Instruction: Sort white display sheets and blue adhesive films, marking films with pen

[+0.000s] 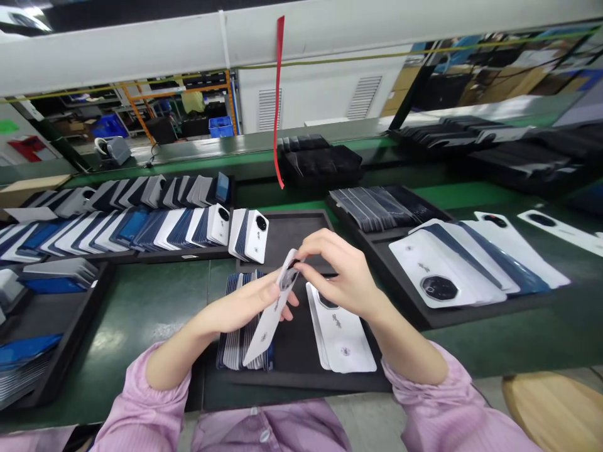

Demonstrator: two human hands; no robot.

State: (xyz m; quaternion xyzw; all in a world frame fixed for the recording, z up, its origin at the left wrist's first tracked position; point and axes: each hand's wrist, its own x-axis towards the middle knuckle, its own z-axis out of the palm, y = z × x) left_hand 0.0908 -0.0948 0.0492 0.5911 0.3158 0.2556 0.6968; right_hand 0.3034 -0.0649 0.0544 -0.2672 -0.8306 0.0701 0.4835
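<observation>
A thin white phone back panel (264, 329) with a dark camera circle at its top is held tilted over the dark tray. My left hand (249, 301) grips it along its side, thumb on the face near the circle. My right hand (336, 267) pinches at the panel's upper end by the circle; whether a film lies between its fingertips I cannot make out. Below my right hand, two overlapping white panels (348, 342) lie in the tray (294, 351). A row of blue and white panels (233, 348) stands on edge at the tray's left, partly behind my left hand.
Beyond the tray stands another small stack of panels (249, 235). Trays with long rows of panels (155, 229) fill the left. At right, loose white and blue panels (438, 270) lie fanned over a dark tray (400, 251). A red strip (277, 107) hangs ahead.
</observation>
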